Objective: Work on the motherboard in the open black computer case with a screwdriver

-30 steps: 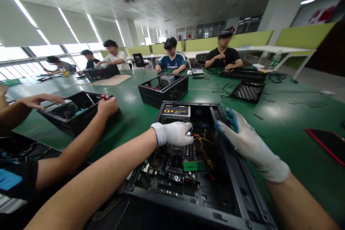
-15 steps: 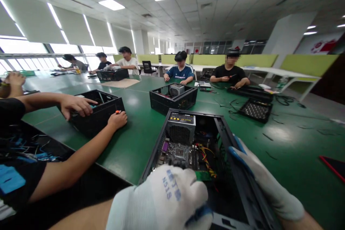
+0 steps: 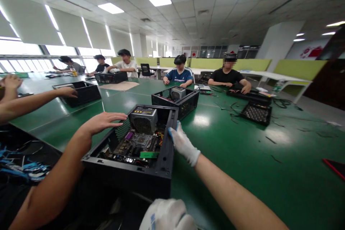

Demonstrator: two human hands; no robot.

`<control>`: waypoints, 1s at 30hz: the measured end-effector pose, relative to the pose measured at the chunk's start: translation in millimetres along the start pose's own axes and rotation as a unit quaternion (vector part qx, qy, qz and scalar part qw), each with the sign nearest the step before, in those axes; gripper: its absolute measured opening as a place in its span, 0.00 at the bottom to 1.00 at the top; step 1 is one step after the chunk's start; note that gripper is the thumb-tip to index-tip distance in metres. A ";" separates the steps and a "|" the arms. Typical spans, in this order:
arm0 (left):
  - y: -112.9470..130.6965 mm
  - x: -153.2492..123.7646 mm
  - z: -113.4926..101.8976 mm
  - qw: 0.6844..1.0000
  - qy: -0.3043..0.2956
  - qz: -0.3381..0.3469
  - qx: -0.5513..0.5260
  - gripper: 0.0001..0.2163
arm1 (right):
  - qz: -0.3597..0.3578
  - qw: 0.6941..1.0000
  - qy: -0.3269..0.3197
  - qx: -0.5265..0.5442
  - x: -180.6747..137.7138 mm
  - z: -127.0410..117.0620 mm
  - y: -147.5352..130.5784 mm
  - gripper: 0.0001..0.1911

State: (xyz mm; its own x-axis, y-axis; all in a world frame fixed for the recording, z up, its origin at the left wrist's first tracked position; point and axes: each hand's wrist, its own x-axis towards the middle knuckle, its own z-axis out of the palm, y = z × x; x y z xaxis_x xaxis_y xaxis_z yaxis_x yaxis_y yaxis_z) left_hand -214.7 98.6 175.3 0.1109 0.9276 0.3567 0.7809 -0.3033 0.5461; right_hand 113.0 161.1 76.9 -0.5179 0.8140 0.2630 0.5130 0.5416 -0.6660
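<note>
A black computer case [image 3: 126, 170] lies open-topped before me, with a power supply [image 3: 144, 120], a motherboard [image 3: 141, 140] and a green strip [image 3: 149, 155] visible inside. Against its right side wall my gloved right hand [image 3: 185, 145] rests with fingers stretched out, the fingertips touching near the top edge. Below the case's near side, at the bottom of the view, my gloved left hand [image 3: 168, 215] is closed, apart from the case; whatever its curled fingers contain is hidden. A co-worker's bare hand [image 3: 106, 122] reaches over the left rim of the case.
Just behind stands a second open case [image 3: 175, 102]; a third case [image 3: 78, 93] is at the left under a co-worker's hand. A perforated black panel [image 3: 256, 112] and scattered cable scraps lie on the green table [image 3: 229, 161]. Several people sit around it.
The computer case has moved left and turned, with my right hand staying at its side. My left hand has dropped away from it. The co-worker's case has shifted farther off, and their hand now reaches toward mine.
</note>
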 end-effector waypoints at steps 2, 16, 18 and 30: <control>44.9 -23.2 47.0 1.000 0.011 -0.013 0.025 0.16 | 0.001 0.999 -0.015 -0.029 26.7 18.2 -11.5 0.35; 50.1 -122.7 233.9 0.993 0.068 -0.061 0.071 0.11 | 0.027 0.980 -0.053 -0.192 81.8 1.4 5.7 0.49; 51.8 -122.6 236.3 0.992 0.074 -0.062 0.081 0.10 | 0.045 0.970 -0.025 -0.236 101.4 -16.8 15.7 0.46; 53.3 -123.0 244.8 0.988 0.080 -0.079 0.107 0.10 | 0.126 0.922 -0.037 -0.364 193.6 -64.0 59.1 0.37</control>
State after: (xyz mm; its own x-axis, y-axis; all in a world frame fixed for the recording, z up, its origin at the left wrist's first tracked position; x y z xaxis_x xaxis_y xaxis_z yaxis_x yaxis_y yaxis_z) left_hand -36.2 21.7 -25.0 -0.1074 0.9082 0.4045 0.8948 -0.0891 0.4375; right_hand 86.8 364.1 133.1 -0.3503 0.9315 0.0978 0.9334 0.3559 -0.0463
